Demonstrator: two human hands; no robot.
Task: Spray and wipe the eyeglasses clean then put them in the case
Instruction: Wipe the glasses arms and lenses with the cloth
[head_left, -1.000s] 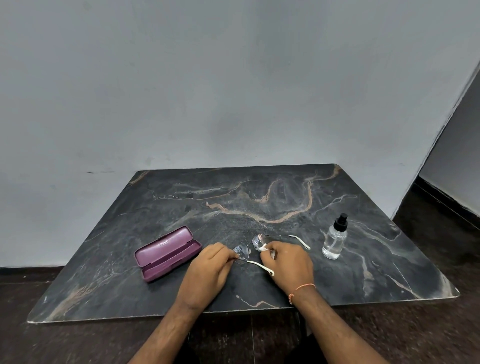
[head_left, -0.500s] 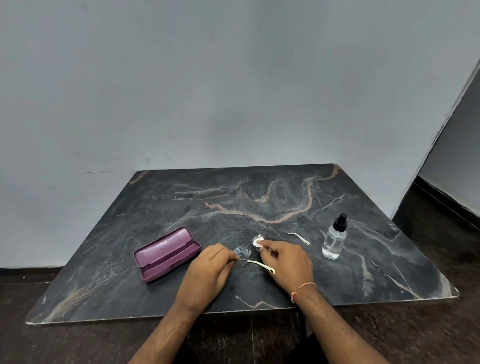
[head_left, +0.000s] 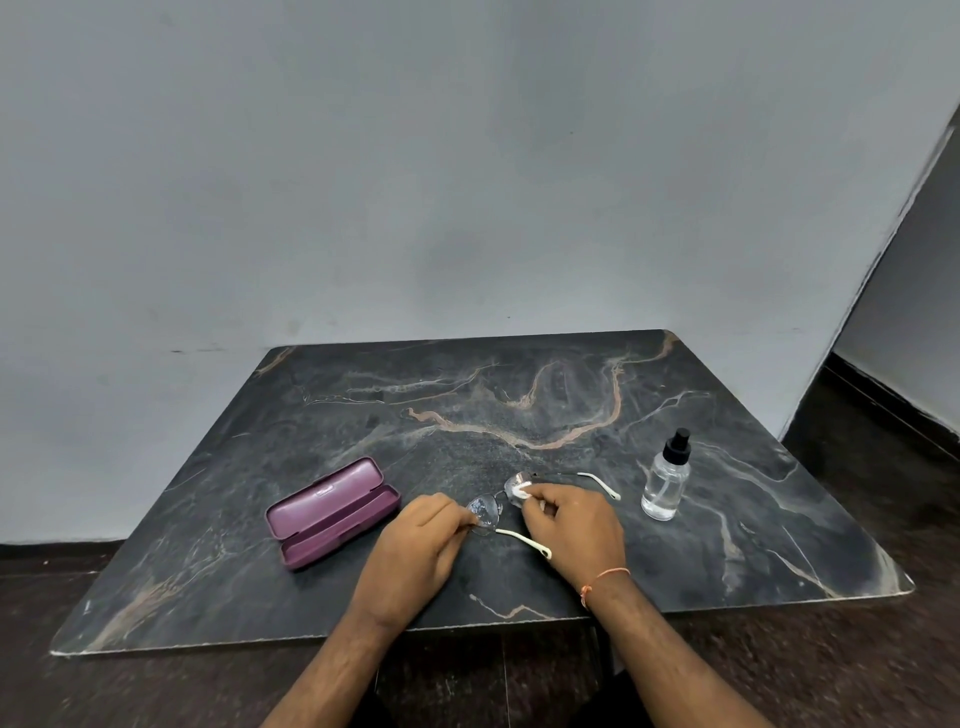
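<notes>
While your left hand (head_left: 415, 551) pinches the eyeglasses (head_left: 485, 512), your right hand (head_left: 574, 525) pinches a cloth (head_left: 521, 488) on the far-right lens.

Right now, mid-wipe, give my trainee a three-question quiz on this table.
1. True or false: the purple glasses case is closed.
2. Which hand holds the white wipe on a lens of the eyeglasses: A left, B right?
3. What stands upright to the right of the right hand?

Key: 1 false, it lies open. 2 B; the left hand pinches the other lens's side. 3 The clear spray bottle with a black top.
</notes>
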